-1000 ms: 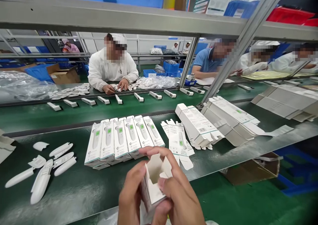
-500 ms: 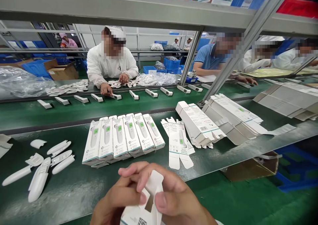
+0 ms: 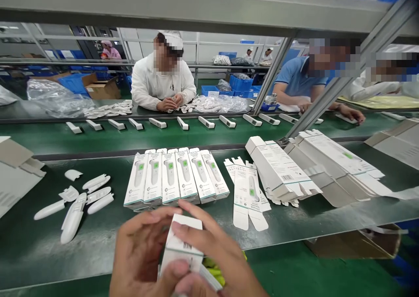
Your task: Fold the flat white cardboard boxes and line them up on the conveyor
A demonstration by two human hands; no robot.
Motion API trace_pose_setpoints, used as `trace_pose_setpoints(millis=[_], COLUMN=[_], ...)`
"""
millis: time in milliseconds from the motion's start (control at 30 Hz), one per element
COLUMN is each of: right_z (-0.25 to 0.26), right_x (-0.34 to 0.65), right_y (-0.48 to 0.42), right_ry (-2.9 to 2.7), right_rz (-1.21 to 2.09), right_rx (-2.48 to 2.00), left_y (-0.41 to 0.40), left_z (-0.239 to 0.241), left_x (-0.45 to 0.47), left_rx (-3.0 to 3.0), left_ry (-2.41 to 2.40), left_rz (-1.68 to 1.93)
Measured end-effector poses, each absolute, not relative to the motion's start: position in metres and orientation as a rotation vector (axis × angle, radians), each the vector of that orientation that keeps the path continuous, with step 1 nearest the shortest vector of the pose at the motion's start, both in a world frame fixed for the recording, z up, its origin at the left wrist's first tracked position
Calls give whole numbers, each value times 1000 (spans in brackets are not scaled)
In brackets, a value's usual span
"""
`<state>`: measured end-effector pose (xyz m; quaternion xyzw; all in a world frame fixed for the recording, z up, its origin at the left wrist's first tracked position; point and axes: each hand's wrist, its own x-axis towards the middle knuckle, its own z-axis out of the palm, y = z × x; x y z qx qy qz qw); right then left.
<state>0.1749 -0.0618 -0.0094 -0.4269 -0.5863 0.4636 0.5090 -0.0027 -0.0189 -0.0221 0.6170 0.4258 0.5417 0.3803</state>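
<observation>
Low in front of me, a small white carton (image 3: pixel 180 257) with a printed code on its end is held between both hands. My left hand (image 3: pixel 135 249) wraps its left side. My right hand (image 3: pixel 225 257) grips the right side, a finger lying across the end panel. The end facing me looks folded flat; the lower part is hidden by my fingers. Just beyond stands a row of several finished-looking cartons (image 3: pixel 170 179) with a thermometer picture. Flattened cartons (image 3: pixel 245 188) lie to their right, and loose white plastic shells (image 3: pixel 73 218) are spread at the left.
Past my bench runs a green conveyor belt (image 3: pixel 131 142) carrying several white thermometers (image 3: pixel 206 122). Stacked unfolded cartons (image 3: pixel 334 161) sit at the right, others at the left edge. A slanted metal post (image 3: pixel 343 76) rises at right. Co-workers (image 3: pixel 163 76) sit across the belt.
The carton's loose flaps at the end are now folded down and its end panel lies flat. My view has turned left. The co-worker opposite has drawn a hand back from the belt.
</observation>
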Motion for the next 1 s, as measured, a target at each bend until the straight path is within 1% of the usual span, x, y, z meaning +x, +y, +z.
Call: trace_pose_setpoints(millis=[133, 267, 333, 433, 567, 633, 733, 1000], right_z=[-13, -1, 3, 5, 9, 14, 20, 19], right_x=[165, 162, 164, 172, 192, 202, 209, 196], right_y=[-59, -53, -51, -49, -47, -46, -44, -46], right_ry=[-1095, -838, -817, -815, -850, -969, -1117, -1164], right_rz=[961, 1020, 1110, 1309, 1696, 1770, 1745, 1526], right_rx=[-989, -937, -932, -906, -812, -870, -969, -1082], left_y=[-24, -35, -39, -40, -36, -34, -33, -34], left_z=[-15, -11, -11, -13, -11, -10, -10, -9], left_x=[-9, -19, -22, -25, -35, -41, -43, -33], left_rx=[1839, 2256, 2342, 2317, 2428, 2488, 2529, 2495], left_ry=[1058, 1105, 1180, 1249, 1148, 1076, 1023, 1075], left_rz=[1334, 1060, 960, 962, 917, 892, 903, 981])
